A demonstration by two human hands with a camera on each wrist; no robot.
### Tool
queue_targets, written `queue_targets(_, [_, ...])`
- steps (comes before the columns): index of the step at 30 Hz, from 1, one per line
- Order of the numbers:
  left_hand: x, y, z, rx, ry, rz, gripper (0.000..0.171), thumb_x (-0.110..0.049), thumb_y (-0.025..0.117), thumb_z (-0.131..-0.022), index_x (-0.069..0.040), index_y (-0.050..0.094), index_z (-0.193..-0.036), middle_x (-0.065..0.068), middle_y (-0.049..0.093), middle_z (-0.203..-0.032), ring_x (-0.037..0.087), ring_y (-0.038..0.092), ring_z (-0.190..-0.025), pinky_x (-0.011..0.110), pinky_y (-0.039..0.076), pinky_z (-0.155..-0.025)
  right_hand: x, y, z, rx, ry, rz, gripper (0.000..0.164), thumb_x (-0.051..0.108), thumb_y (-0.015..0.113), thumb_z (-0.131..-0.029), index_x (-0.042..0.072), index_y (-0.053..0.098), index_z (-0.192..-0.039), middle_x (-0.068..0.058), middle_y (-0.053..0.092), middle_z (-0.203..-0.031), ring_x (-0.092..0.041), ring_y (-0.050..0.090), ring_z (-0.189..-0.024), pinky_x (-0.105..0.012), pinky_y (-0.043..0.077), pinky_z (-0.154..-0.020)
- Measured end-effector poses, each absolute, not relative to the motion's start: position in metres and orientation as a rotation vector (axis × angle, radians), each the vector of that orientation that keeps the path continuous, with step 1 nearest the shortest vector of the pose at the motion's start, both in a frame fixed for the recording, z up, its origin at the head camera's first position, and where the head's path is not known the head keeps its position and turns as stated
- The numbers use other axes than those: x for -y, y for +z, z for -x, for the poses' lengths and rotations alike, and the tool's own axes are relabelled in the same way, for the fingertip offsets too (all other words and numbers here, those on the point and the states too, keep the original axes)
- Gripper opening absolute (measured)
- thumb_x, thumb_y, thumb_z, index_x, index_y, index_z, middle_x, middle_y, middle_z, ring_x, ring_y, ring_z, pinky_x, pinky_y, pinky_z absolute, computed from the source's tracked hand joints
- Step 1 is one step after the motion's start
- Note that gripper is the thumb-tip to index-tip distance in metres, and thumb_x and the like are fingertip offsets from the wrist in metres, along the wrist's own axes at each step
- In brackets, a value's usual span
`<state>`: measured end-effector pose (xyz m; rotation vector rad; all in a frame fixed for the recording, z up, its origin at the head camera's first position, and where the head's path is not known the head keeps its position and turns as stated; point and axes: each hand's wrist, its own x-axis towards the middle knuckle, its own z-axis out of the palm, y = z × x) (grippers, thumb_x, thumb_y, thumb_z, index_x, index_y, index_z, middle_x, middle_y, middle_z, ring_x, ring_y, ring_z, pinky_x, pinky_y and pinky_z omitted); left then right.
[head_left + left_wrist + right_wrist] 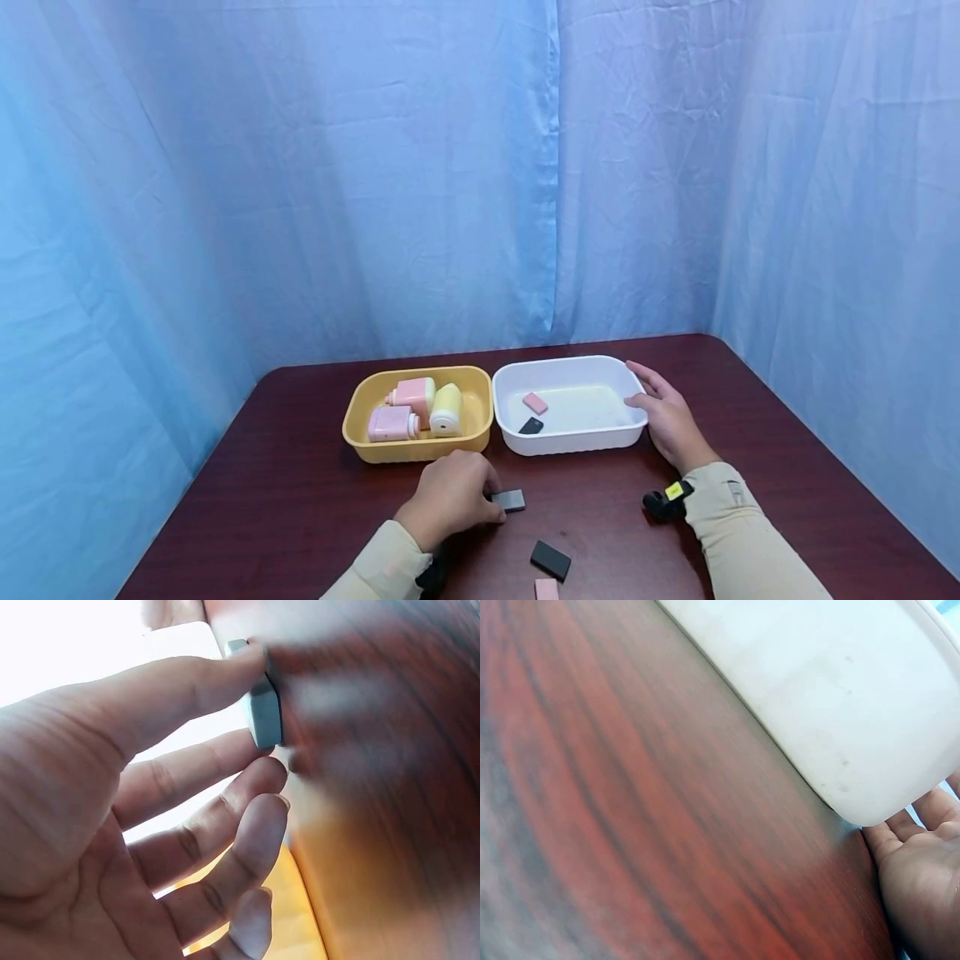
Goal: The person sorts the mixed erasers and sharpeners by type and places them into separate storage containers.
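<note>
My left hand (454, 495) pinches a small grey rectangular block (510, 500) between thumb and forefinger, low at the table in front of the two bins. In the left wrist view the grey block (264, 716) sits under the thumb tip, while the other fingers curve loosely below it. At the right end of the white bin (577, 442), my right hand (670, 421) holds the rim, thumb over the edge and fingers along the outside. Inside that bin lie a pink block (536, 403) and a black block (532, 427).
Left of the white bin, touching or nearly so, stands a yellow bin (412, 452) with two pink bottle-like items (393, 423) and a yellow-and-white one (446, 410). A dark block (551, 560) and another pink block (547, 590) lie near the front. Blue curtains (450, 183) surround the table.
</note>
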<state>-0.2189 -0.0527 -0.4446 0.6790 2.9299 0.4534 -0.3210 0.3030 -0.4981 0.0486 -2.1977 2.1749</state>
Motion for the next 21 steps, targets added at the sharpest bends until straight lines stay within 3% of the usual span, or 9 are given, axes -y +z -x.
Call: queue_targets(21, [0.0509, -0.4445, 0.22, -2.987, 0.509, -0.689, 0.015, -0.035, 0.091, -0.075, -0.026, 0.079, -0.078, -0.019, 0.065, -0.07, 0.001, 0.054, -0.063, 0.027, 0.046, -0.057, -0.3024, -0.4968, 0.3195, 2.188, 2.194, -0.04, 0.071, -0.003, 0.049, -0.099, 0.012, 0.025, -0.165, -0.012, 0.023, -0.171, -0.03, 0.027, -0.156, -0.009, 0.046, -0.092])
